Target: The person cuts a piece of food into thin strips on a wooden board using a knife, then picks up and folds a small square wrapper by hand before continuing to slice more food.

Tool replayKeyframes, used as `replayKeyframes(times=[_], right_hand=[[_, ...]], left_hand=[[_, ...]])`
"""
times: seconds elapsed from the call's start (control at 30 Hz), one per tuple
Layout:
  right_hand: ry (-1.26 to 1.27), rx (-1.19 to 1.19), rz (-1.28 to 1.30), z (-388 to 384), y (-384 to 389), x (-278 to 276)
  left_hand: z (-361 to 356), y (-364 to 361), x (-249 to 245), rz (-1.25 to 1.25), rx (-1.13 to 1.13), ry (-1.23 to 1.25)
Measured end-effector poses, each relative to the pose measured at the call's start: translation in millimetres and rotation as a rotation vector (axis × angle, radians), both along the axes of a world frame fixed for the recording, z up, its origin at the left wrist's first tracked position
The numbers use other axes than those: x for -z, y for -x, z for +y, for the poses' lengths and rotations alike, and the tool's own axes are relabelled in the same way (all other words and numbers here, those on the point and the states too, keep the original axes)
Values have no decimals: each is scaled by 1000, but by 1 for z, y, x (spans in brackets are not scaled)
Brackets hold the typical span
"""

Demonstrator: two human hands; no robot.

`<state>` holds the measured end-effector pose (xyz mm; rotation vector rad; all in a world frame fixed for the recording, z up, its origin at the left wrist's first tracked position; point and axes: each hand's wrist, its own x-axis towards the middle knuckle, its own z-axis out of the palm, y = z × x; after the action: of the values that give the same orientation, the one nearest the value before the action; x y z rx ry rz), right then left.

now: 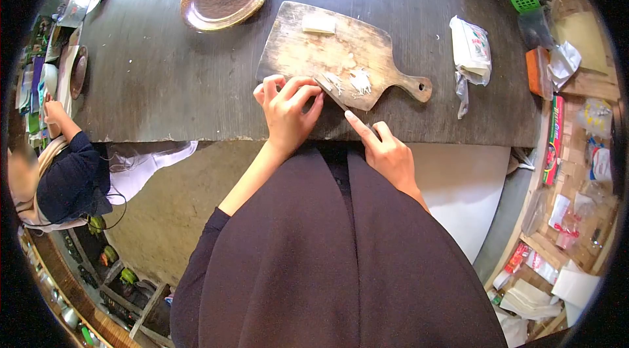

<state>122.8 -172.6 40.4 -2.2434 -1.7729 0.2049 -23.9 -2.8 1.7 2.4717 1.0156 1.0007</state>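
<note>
Knife (334, 94) handle hidden inside right hand (390, 155); left hand (288, 112) covers cutting board (308, 47) edge.

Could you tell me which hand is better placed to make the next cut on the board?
The right hand, probably: it grips the knife, whose blade rests on the cutting board by the white slivers. The left hand rests curled beside the blade, holding no tool.

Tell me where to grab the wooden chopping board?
Grip the chopping board by its narrow holed handle, coming from the right. It juts out free; white slivers lie on the wide part, and the left hand and right hand crowd the near edge.
</note>
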Motion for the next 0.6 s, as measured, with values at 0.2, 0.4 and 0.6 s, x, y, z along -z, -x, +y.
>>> replayKeyframes(times=[0.2,0.4,0.6], right_hand=[[0,19,-11,-1,2,1],[8,41,-4,6,6,6],[-25,26,24,2,0,4]], left_hand=[[0,1,-1,18,0,9],[0,0,-2,16,-2,3],[0,1,2,-8,-15,-7]])
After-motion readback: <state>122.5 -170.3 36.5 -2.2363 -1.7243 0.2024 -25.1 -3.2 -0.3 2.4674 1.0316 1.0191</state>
